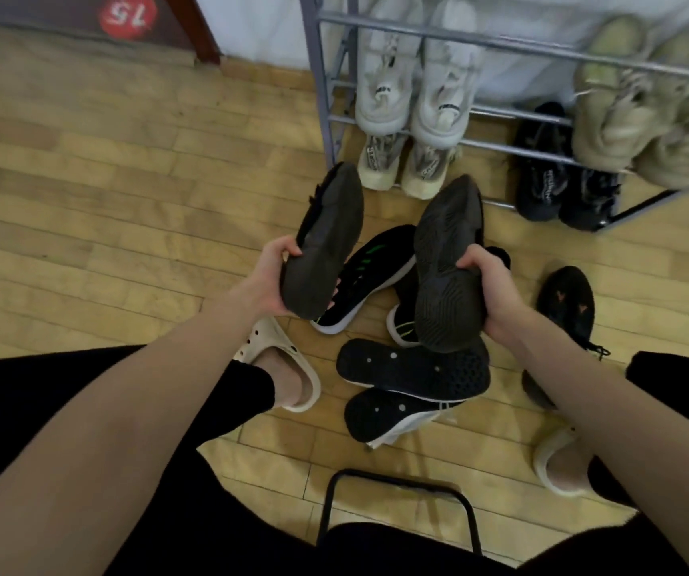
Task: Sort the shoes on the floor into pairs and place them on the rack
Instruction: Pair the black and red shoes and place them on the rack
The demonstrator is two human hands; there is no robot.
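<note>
Wooden floor [85, 193], metal rack [501, 43] holding paired shoes at top right, left hand [270, 280] gripping one dark shoe [326, 239] sole-up, right hand [496, 293] gripping its match [446, 264], black sneakers [413, 367] scattered below

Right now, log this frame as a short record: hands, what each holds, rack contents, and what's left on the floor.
left hand: grips a dark shoe, sole up
right hand: grips the matching dark shoe, sole up
rack: white pair and beige pair on the upper shelf; cream pair and black pair on the lower
floor: green-striped black shoes, two black shoes sole up, a black shoe with pink marks
stage: pair in hand, not yet on rack
</note>
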